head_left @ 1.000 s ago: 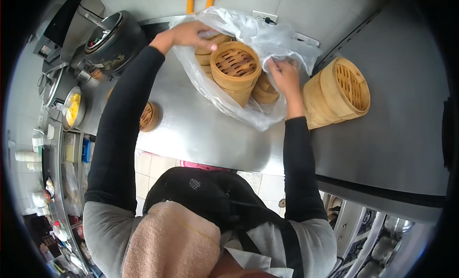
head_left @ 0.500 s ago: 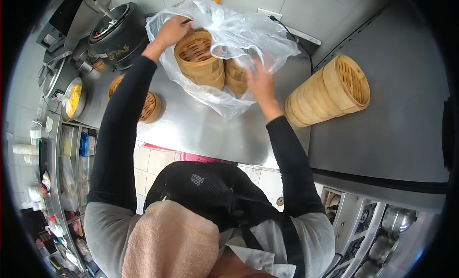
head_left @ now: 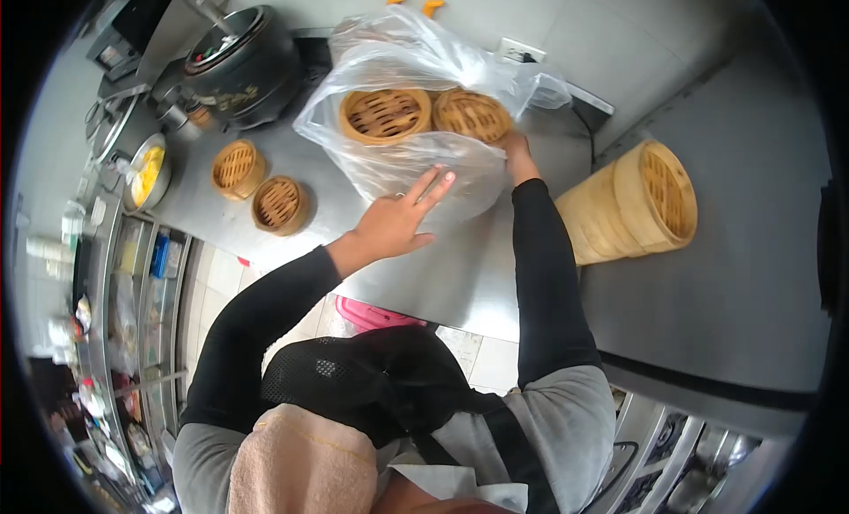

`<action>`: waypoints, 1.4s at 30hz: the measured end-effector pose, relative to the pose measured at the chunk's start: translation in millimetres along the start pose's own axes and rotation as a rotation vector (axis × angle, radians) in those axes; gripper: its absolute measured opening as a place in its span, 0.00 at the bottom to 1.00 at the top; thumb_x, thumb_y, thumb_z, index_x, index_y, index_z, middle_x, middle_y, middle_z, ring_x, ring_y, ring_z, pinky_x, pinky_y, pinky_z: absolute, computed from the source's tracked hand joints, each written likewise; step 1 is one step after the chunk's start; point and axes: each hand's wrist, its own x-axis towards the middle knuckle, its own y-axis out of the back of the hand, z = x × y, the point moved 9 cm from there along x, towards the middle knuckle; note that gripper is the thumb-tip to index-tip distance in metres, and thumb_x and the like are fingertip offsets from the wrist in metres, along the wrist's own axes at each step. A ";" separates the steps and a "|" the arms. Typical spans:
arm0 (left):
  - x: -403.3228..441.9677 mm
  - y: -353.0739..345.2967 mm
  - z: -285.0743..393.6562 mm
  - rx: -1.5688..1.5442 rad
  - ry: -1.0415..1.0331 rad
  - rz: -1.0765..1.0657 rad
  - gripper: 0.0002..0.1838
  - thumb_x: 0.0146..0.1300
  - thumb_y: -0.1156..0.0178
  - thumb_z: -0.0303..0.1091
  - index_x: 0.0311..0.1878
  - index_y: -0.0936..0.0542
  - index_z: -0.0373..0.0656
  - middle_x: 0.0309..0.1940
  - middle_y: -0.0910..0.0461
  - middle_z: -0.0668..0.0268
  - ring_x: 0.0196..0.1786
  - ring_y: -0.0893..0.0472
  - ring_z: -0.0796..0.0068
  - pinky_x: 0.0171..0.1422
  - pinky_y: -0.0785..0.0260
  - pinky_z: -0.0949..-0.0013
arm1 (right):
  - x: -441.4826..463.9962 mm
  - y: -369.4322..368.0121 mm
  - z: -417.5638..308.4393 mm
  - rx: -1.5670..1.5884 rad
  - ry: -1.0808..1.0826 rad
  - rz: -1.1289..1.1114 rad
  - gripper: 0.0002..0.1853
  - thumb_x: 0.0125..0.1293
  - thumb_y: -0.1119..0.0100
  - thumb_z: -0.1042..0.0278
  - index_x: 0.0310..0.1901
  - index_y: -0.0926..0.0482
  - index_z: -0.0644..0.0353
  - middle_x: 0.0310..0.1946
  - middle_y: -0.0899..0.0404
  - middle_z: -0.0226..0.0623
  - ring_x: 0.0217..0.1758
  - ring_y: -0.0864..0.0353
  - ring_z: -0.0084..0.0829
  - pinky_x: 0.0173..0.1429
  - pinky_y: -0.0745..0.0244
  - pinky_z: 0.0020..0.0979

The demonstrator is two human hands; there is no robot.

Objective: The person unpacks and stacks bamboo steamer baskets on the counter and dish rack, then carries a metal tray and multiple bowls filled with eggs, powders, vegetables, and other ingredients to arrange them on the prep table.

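A clear plastic bag [head_left: 398, 174] lies on the steel counter with its mouth spread open toward me. Inside it, a bamboo steamer [head_left: 386, 114] with a slatted top sits beside a second, slightly tilted bamboo steamer [head_left: 473, 115]. My left hand [head_left: 402, 218] is over the near side of the bag, fingers spread and holding nothing. At the right steamer's outer edge is my right hand [head_left: 520, 158], against the steamer and the bag's rim. Its fingertips are hidden, so its grip cannot be made out.
Two small bamboo steamers [head_left: 280, 205] stand on the counter [head_left: 424, 271] at left. A tall steamer stack [head_left: 623, 205] is at right, by a grey metal surface [head_left: 707, 302]. A black pot [head_left: 239, 72] and a bowl with yellow contents [head_left: 149, 176] stand far left.
The bag's plastic has been drawn back, baring both steamer tops. My left hand has come from the bag's far left rim to its near side; my right hand has moved to the right steamer's edge.
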 end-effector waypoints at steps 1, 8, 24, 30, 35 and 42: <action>0.8 -10.9 -6.7 -0.022 0.058 -0.025 0.52 0.51 0.28 0.43 0.76 0.47 0.49 0.76 0.48 0.55 0.45 0.18 0.54 0.50 0.24 0.61 | 10.4 -10.3 15.6 0.082 0.029 -0.030 0.15 0.70 0.50 0.64 0.45 0.19 0.66 0.38 0.17 0.49 0.40 0.19 0.44 0.44 0.25 0.44; 0.2 -38.2 -37.4 0.065 0.074 0.093 0.45 0.57 0.33 0.44 0.75 0.43 0.48 0.72 0.39 0.53 0.39 0.17 0.51 0.42 0.22 0.61 | -30.0 -1.6 59.4 -0.539 0.509 0.183 0.16 0.66 0.45 0.66 0.53 0.22 0.62 0.45 0.18 0.45 0.45 0.19 0.41 0.52 0.25 0.38; -24.1 -82.9 -250.6 -1.616 0.686 0.730 0.35 0.69 0.48 0.58 0.71 0.37 0.46 0.66 0.31 0.64 0.70 0.35 0.64 0.72 0.46 0.55 | -204.8 -146.9 40.5 0.076 0.207 -0.299 0.26 0.72 0.45 0.50 0.60 0.28 0.65 0.56 0.24 0.43 0.59 0.25 0.37 0.63 0.31 0.36; 18.0 -57.7 -273.7 -1.644 0.628 0.506 0.36 0.69 0.46 0.60 0.72 0.36 0.48 0.65 0.29 0.68 0.68 0.32 0.69 0.74 0.48 0.56 | -200.5 -182.3 39.9 0.375 -0.201 -0.305 0.52 0.63 0.52 0.24 0.76 0.53 0.56 0.76 0.56 0.46 0.78 0.57 0.51 0.76 0.53 0.55; 29.3 33.8 -240.3 -1.268 0.230 0.315 0.35 0.65 0.44 0.64 0.65 0.27 0.46 0.61 0.25 0.67 0.65 0.30 0.71 0.72 0.44 0.59 | -215.6 -189.2 9.9 0.431 -0.176 -0.458 0.62 0.54 0.53 0.14 0.78 0.60 0.51 0.79 0.66 0.46 0.80 0.67 0.61 0.76 0.62 0.63; 53.0 -28.9 -297.6 -1.726 0.659 0.135 0.43 0.63 0.62 0.76 0.65 0.27 0.50 0.64 0.29 0.66 0.69 0.37 0.62 0.75 0.55 0.45 | -201.2 -187.2 23.9 0.273 -0.248 -0.445 0.59 0.57 0.59 0.15 0.79 0.62 0.49 0.80 0.67 0.44 0.81 0.68 0.58 0.77 0.65 0.61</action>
